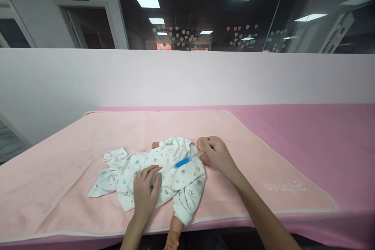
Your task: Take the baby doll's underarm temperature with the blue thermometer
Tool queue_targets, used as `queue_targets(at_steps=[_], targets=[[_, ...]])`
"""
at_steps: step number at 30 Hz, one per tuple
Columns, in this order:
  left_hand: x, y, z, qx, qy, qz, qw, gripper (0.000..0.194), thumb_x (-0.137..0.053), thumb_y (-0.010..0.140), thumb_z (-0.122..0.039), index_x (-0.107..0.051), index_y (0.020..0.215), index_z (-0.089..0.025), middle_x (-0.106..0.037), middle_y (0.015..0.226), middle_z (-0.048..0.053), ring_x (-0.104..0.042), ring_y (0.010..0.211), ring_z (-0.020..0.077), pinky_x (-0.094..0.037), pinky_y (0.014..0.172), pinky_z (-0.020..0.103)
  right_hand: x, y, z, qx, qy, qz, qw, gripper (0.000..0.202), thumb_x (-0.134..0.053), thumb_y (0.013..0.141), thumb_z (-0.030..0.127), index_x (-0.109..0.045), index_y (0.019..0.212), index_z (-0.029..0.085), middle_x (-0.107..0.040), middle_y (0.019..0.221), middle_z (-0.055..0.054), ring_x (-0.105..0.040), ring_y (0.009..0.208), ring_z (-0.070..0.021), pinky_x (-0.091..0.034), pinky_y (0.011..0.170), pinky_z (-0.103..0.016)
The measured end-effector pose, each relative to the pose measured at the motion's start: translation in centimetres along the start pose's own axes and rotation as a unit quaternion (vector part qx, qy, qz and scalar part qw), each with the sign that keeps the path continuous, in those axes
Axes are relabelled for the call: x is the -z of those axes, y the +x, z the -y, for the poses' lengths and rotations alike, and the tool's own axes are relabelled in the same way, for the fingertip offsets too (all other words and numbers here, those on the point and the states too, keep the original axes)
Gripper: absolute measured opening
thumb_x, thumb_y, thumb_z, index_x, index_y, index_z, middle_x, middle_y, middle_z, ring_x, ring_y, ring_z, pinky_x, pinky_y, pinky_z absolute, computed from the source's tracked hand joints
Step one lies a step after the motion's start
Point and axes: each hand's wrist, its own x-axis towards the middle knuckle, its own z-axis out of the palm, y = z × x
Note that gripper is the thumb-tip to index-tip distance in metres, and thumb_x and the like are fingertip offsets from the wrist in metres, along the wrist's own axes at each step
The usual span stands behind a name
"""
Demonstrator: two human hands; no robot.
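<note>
A baby doll in a white printed sleeper (140, 164) lies on its back, its head (206, 158) to the right and its legs to the left. Across its chest runs a slim clear stick with a bright blue section (182, 162). My right hand (218, 156) is closed in a pinch at the stick's right end, beside the doll's face, which it partly covers. My left hand (146, 189) rests on the doll's belly, thumb apart from the fingers. The stick's clear left end fades near those fingertips; whether they touch it is unclear.
A peach blanket (73, 156) is spread beneath the doll over a pink table cover (328, 144). One doll arm (174, 232) hangs over the front edge. Behind stands a low white wall (187, 78) with dark glass above it.
</note>
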Motion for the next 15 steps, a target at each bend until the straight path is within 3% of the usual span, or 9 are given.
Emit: queue_targets(at_steps=[6, 10, 15], targets=[[0.1, 0.0, 0.0, 0.000, -0.001, 0.004, 1.000, 0.023, -0.044, 0.085, -0.030, -0.061, 0.101, -0.025, -0.062, 0.104, 0.002, -0.051, 0.100, 0.0215, -0.035, 0.087, 0.037, -1.1, 0.8, -0.3, 0.015, -0.049, -0.023, 0.998, 0.045, -0.037, 0.081, 0.048, -0.029, 0.046, 0.022, -0.026, 0.040, 0.006, -0.026, 0.037, -0.0073, -0.021, 0.040, -0.023], [0.0, 0.0, 0.0, -0.002, 0.000, 0.007, 1.000, 0.023, -0.044, 0.085, -0.030, -0.060, 0.101, -0.025, -0.062, 0.103, 0.002, -0.051, 0.100, 0.0216, -0.034, 0.088, 0.038, -1.4, 0.8, 0.0, 0.000, -0.042, 0.019, 0.999, 0.045, -0.038, 0.081, 0.051, -0.030, 0.048, 0.021, -0.027, 0.042, 0.006, -0.025, 0.036, -0.0069, -0.019, 0.039, -0.023], [0.0, 0.0, 0.0, -0.005, 0.002, 0.003, 1.000, 0.023, -0.044, 0.085, -0.030, -0.061, 0.100, -0.025, -0.062, 0.103, 0.002, -0.051, 0.100, 0.0210, -0.035, 0.088, 0.037, -1.0, 0.7, 0.4, -0.007, -0.012, 0.026, 1.000, 0.047, -0.039, 0.079, 0.053, -0.032, 0.046, 0.021, -0.025, 0.040, 0.007, -0.022, 0.036, -0.0063, -0.018, 0.038, -0.022]])
